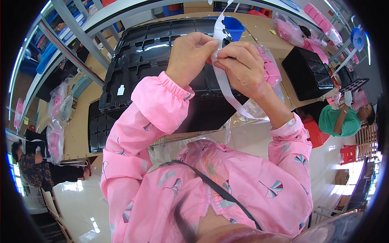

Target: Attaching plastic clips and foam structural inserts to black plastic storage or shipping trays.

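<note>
A long white strip of tape (pixel 224 86) runs from the top of the view down between my hands and curls toward my right forearm. My left hand (pixel 190 55) pinches it with thumb and forefinger. Just beside it, my right hand (pixel 244 67) is closed on the same strip, its fingertips almost touching the left ones. Small dark spots show on the strip above my fingers; I cannot make out what they are. Behind and below my hands stands a stack of black plastic trays (pixel 139 54) with moulded compartments. A small white label (pixel 120 90) lies on the top tray.
A blue bin (pixel 234 28) stands behind the stack. Pink trays in clear bags (pixel 269 67) lie to the right, near another black tray stack (pixel 306 73). A grey metal frame (pixel 83 38) rises at the left. One person in green (pixel 340 120) works at right, another in dark clothes (pixel 38 168) at left.
</note>
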`<move>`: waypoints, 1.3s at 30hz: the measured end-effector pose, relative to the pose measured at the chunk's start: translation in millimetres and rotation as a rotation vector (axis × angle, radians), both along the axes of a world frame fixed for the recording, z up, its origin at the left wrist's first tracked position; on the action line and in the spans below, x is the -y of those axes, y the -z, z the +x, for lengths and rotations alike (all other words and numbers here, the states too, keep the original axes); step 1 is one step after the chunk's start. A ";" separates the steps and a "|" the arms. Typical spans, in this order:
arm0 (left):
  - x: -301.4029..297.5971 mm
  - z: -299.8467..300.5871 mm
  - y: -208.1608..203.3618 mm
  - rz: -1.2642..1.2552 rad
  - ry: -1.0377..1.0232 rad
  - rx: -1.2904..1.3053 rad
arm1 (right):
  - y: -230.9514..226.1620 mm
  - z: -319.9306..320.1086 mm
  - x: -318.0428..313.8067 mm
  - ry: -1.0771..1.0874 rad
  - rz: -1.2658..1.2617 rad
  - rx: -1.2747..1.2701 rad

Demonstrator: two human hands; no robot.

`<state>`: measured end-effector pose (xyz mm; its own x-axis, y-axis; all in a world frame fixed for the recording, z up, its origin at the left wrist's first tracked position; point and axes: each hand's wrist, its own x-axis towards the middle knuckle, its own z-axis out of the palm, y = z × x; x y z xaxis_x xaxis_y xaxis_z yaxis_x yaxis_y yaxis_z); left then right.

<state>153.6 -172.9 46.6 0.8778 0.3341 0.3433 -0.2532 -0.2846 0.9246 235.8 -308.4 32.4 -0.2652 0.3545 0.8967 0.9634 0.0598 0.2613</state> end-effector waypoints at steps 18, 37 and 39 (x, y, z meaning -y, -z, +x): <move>-15.1 3.4 3.1 -0.219 -0.004 -0.054 | -34.3 73.6 -4.9 -0.047 -0.287 -0.564; -18.2 -0.9 5.8 -0.282 -0.049 -0.028 | -25.0 234.1 -134.4 0.229 -1.332 -0.481; -17.7 -0.4 6.1 -0.286 -0.043 -0.030 | -20.3 237.7 -137.3 0.244 -1.288 -0.434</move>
<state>153.3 -155.2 40.5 0.8691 0.4506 0.2040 -0.2180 -0.0213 0.9757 473.5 -171.1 52.7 0.1369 0.9853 -0.1021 0.9735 -0.1528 -0.1700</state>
